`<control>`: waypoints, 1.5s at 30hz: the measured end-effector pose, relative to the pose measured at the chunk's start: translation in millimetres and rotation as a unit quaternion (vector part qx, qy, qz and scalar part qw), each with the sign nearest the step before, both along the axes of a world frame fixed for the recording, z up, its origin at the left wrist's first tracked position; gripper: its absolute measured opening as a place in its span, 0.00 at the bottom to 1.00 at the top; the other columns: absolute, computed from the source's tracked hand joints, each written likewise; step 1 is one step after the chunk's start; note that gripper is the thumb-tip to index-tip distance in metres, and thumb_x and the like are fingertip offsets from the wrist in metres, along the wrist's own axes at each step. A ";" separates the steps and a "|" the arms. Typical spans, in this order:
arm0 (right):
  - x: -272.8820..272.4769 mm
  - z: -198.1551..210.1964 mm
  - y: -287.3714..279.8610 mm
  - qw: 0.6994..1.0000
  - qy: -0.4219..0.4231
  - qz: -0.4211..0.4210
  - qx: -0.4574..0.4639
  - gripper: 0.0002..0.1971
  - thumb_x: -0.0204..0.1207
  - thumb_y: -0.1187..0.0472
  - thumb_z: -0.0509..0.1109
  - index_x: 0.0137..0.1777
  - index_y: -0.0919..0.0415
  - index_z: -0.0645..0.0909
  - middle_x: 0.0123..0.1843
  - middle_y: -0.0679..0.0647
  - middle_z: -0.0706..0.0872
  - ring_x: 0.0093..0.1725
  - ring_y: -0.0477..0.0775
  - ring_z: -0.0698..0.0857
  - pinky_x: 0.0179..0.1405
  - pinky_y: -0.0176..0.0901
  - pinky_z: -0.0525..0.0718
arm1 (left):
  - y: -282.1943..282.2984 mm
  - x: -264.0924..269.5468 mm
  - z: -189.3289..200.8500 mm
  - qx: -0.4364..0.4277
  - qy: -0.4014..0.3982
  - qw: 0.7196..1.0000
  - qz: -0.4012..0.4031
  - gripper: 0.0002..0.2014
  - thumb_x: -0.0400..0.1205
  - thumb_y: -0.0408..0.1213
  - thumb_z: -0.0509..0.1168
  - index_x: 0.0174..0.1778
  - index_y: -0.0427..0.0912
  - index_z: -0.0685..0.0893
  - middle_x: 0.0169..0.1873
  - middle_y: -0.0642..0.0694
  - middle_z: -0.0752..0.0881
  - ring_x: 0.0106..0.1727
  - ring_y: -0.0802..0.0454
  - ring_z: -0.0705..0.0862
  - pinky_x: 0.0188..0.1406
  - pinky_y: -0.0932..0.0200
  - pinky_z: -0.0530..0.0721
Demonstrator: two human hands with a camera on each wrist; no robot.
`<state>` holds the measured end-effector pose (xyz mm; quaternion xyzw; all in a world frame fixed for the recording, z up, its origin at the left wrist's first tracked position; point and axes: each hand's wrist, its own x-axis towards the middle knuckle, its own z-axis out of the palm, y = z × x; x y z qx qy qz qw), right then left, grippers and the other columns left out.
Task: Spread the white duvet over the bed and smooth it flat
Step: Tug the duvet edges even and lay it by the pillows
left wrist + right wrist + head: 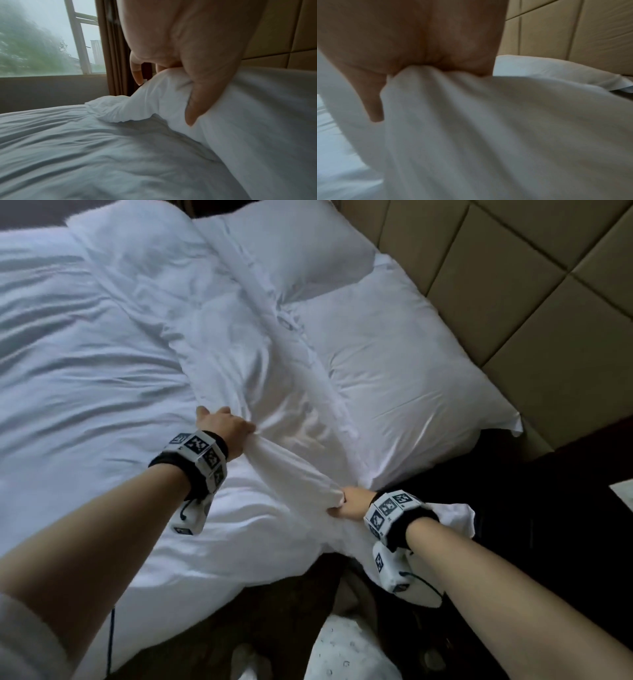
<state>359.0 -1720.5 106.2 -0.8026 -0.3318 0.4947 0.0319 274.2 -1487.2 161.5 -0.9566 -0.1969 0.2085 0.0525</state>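
near the padded tan headboard (513,302), both hands clamp the rumpled white cotton duvet (102,354): left hand (224,424) and right hand (352,501) bunching its edge, apart.

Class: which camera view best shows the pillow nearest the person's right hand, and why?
The head view: the whole near pillow lies against the padded headboard. The right wrist view catches only its corner behind the bunched duvet. In the left wrist view, I cannot tell it from the duvet.

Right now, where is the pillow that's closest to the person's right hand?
In the head view the pillow lies at the right of the bed, against the tan padded headboard, just beyond the right hand gripping the duvet.
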 end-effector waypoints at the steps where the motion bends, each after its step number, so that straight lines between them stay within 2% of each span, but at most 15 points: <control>1: -29.8 9.6 10.8 1.000 0.006 0.025 -0.004 0.22 0.80 0.53 0.64 0.69 0.64 0.77 0.64 0.64 0.84 0.65 0.63 0.82 0.62 0.46 0.78 | 10.8 -29.2 6.4 0.009 -0.011 1.000 0.000 0.12 0.82 0.38 0.58 0.56 0.58 0.80 0.59 0.56 0.84 0.65 0.49 0.74 0.64 0.43 0.67; 3: -90.5 26.3 36.5 0.997 0.020 0.078 -0.002 0.23 0.80 0.50 0.63 0.69 0.66 0.75 0.65 0.63 0.83 0.66 0.63 0.81 0.64 0.49 0.77 | 36.3 -86.5 19.3 0.041 -0.024 0.999 -0.002 0.13 0.82 0.38 0.58 0.57 0.59 0.80 0.60 0.57 0.84 0.66 0.49 0.73 0.65 0.43 0.67; 4: -121.8 33.8 52.1 0.995 0.038 0.093 0.007 0.25 0.81 0.50 0.63 0.73 0.66 0.71 0.69 0.62 0.79 0.69 0.62 0.78 0.67 0.49 0.74 | 51.8 -116.9 24.8 0.053 -0.023 0.998 0.009 0.14 0.83 0.38 0.57 0.59 0.59 0.80 0.60 0.57 0.83 0.67 0.49 0.72 0.67 0.41 0.66; 6: -177.7 46.0 81.4 0.987 0.120 0.105 0.028 0.35 0.82 0.51 0.63 0.82 0.65 0.54 0.81 0.62 0.65 0.79 0.61 0.67 0.76 0.48 0.66 | 82.6 -169.4 30.2 0.074 0.011 0.996 0.054 0.17 0.82 0.34 0.57 0.62 0.57 0.77 0.62 0.52 0.80 0.69 0.47 0.70 0.70 0.34 0.63; 8: -226.3 52.4 103.6 0.972 0.208 0.111 -0.002 0.38 0.83 0.52 0.62 0.84 0.58 0.43 0.84 0.60 0.58 0.81 0.61 0.63 0.76 0.52 0.66 | 112.2 -214.5 28.0 0.065 0.091 0.985 0.130 0.18 0.81 0.32 0.58 0.65 0.55 0.76 0.66 0.48 0.76 0.73 0.44 0.67 0.74 0.31 0.59; 10: -263.5 47.8 118.1 0.956 0.257 0.121 -0.068 0.35 0.83 0.53 0.62 0.84 0.51 0.46 0.81 0.61 0.64 0.76 0.64 0.72 0.68 0.58 0.75 | 132.7 -255.1 20.0 0.019 0.174 0.967 0.186 0.18 0.81 0.36 0.62 0.68 0.49 0.76 0.70 0.44 0.75 0.74 0.43 0.70 0.76 0.44 0.67; 12: -276.0 41.6 126.3 0.964 0.197 0.157 -0.081 0.31 0.83 0.53 0.61 0.83 0.55 0.54 0.77 0.64 0.72 0.71 0.66 0.78 0.65 0.55 0.77 | 137.7 -284.2 12.6 -0.028 0.204 0.956 0.210 0.20 0.83 0.41 0.63 0.70 0.42 0.77 0.71 0.43 0.77 0.72 0.47 0.76 0.69 0.58 0.73; 15: -252.2 39.0 135.7 0.984 -0.011 0.177 -0.016 0.27 0.83 0.52 0.60 0.79 0.63 0.64 0.76 0.63 0.74 0.74 0.62 0.74 0.71 0.48 0.71 | 137.0 -310.4 5.9 -0.069 0.190 0.951 0.236 0.21 0.85 0.46 0.59 0.71 0.39 0.76 0.72 0.42 0.77 0.72 0.47 0.76 0.68 0.59 0.73; 18: -212.5 38.2 134.1 0.989 -0.095 0.116 -0.011 0.25 0.83 0.53 0.60 0.77 0.64 0.68 0.75 0.62 0.74 0.74 0.59 0.74 0.72 0.46 0.70 | 138.8 -318.7 0.3 -0.104 0.150 0.943 0.278 0.21 0.86 0.46 0.57 0.71 0.38 0.76 0.72 0.42 0.76 0.73 0.45 0.75 0.69 0.58 0.73; 23: -155.8 38.6 128.4 0.989 -0.138 0.051 -0.029 0.24 0.83 0.53 0.60 0.76 0.63 0.69 0.76 0.61 0.74 0.75 0.58 0.73 0.72 0.44 0.70 | 154.3 -299.4 -8.6 -0.147 0.061 0.935 0.318 0.20 0.85 0.45 0.59 0.69 0.37 0.77 0.71 0.39 0.78 0.72 0.42 0.75 0.68 0.57 0.74; 28: -106.4 36.9 147.7 0.988 -0.148 0.028 -0.029 0.23 0.83 0.54 0.61 0.76 0.63 0.69 0.75 0.60 0.75 0.74 0.59 0.74 0.70 0.43 0.71 | 181.9 -256.5 -16.8 -0.164 0.000 0.925 0.342 0.21 0.85 0.46 0.59 0.69 0.37 0.75 0.69 0.36 0.78 0.71 0.40 0.75 0.66 0.56 0.73; 34: -18.4 10.0 221.3 0.989 -0.148 0.000 -0.002 0.23 0.83 0.55 0.60 0.76 0.60 0.69 0.74 0.60 0.76 0.72 0.60 0.76 0.70 0.47 0.74 | 230.8 -182.6 -37.4 -0.169 -0.015 0.909 0.381 0.23 0.85 0.47 0.59 0.73 0.38 0.71 0.70 0.37 0.78 0.71 0.40 0.75 0.68 0.53 0.72; 38: 37.1 -29.6 274.0 0.987 -0.150 -0.048 0.034 0.25 0.81 0.54 0.63 0.75 0.62 0.68 0.73 0.62 0.74 0.72 0.63 0.74 0.70 0.50 0.73 | 258.3 -128.5 -66.4 -0.178 -0.008 0.896 0.408 0.26 0.84 0.45 0.61 0.75 0.38 0.67 0.70 0.36 0.77 0.71 0.39 0.76 0.69 0.49 0.73; 42: 80.0 -73.2 307.9 0.979 -0.176 -0.103 0.025 0.34 0.76 0.48 0.69 0.78 0.60 0.62 0.76 0.63 0.67 0.75 0.66 0.68 0.72 0.57 0.71 | 272.1 -91.0 -107.9 -0.195 -0.007 0.873 0.447 0.30 0.83 0.45 0.62 0.79 0.40 0.60 0.72 0.34 0.73 0.71 0.37 0.76 0.68 0.46 0.75; 45: 100.6 -104.3 313.3 0.974 -0.110 -0.197 0.019 0.46 0.69 0.44 0.75 0.80 0.60 0.56 0.78 0.64 0.65 0.77 0.67 0.67 0.75 0.58 0.69 | 279.2 -81.3 -142.3 -0.203 -0.002 0.847 0.491 0.35 0.80 0.44 0.65 0.80 0.41 0.56 0.72 0.31 0.72 0.70 0.32 0.75 0.69 0.43 0.75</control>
